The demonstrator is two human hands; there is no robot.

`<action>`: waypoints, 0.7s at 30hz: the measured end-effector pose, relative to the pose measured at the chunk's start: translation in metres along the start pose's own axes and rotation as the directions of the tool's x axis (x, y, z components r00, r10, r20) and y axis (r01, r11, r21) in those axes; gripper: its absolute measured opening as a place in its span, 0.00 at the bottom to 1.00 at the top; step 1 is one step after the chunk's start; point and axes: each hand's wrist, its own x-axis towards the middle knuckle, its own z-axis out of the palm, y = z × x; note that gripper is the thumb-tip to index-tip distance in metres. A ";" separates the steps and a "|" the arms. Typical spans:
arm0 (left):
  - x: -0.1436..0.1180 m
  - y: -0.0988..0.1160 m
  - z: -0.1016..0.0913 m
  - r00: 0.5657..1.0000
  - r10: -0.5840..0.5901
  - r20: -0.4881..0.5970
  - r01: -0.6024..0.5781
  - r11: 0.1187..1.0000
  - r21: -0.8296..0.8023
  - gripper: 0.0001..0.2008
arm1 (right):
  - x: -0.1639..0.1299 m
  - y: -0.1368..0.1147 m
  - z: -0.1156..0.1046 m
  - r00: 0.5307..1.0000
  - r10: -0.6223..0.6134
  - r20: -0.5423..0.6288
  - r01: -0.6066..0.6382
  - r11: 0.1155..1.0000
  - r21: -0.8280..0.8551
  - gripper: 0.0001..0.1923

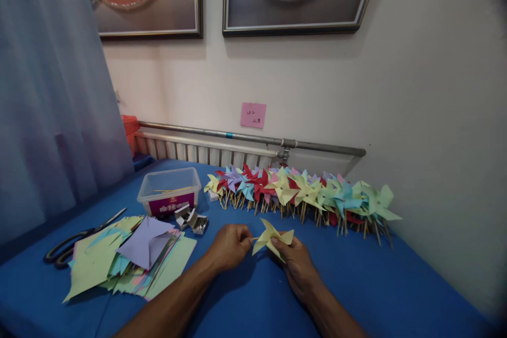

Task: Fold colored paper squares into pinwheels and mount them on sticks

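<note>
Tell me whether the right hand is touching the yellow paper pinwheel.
Touching. The head view shows the right hand with its fingertips pinching the lower edge of the yellow pinwheel, no gap between them.

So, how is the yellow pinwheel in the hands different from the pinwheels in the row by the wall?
The yellow pinwheel is held by both hands, left hand and right hand; the row of pinwheels lies untouched on the blue table. The yellow pinwheel is single; the row holds many in mixed colours. Both are folded paper.
</note>
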 end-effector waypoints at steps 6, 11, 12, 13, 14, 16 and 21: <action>-0.001 0.000 0.002 1.000 -0.002 -0.009 0.002 1.000 -0.014 0.10 | -0.001 0.000 0.000 1.000 -0.007 0.002 0.007 1.000 0.002 0.26; 0.000 -0.002 0.001 1.000 -0.012 -0.024 0.012 1.000 -0.001 0.09 | 0.000 0.000 -0.001 1.000 -0.002 0.010 0.002 1.000 0.001 0.25; 0.000 -0.002 0.001 1.000 -0.009 -0.022 0.009 1.000 -0.002 0.09 | 0.000 0.001 -0.001 1.000 -0.003 0.008 0.003 1.000 -0.001 0.25; 0.000 -0.002 0.001 1.000 -0.006 -0.017 0.006 1.000 -0.003 0.09 | 0.000 0.001 -0.001 1.000 -0.004 0.005 0.004 1.000 -0.003 0.25; 0.000 -0.002 0.001 1.000 -0.006 -0.014 0.006 1.000 -0.004 0.09 | 0.000 0.001 -0.001 1.000 -0.005 0.005 0.005 1.000 -0.004 0.25; 0.000 -0.002 0.001 1.000 -0.004 -0.010 0.004 1.000 -0.003 0.09 | 0.001 0.000 -0.001 1.000 -0.007 0.007 0.007 1.000 -0.004 0.25; -0.001 0.000 0.001 1.000 -0.005 -0.003 0.005 1.000 -0.013 0.09 | 0.001 0.001 -0.001 1.000 -0.011 0.013 0.011 1.000 -0.002 0.26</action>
